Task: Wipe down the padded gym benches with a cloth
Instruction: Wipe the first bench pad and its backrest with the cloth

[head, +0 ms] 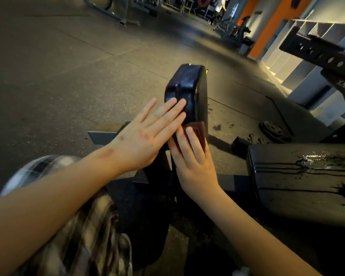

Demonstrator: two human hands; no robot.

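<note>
Both hands flat against an upright black pad

The left hand [141,134] lies open, fingers spread, on the glossy rounded pad [189,96]. The right hand [193,162], fingers straight and together, presses a dark reddish cloth [197,131] to the pad's lower edge. A wet, streaked bench [299,176] sits just right.

Upright black padded bench pad [195,90], dark reddish cloth [197,132] flat against it
</note>
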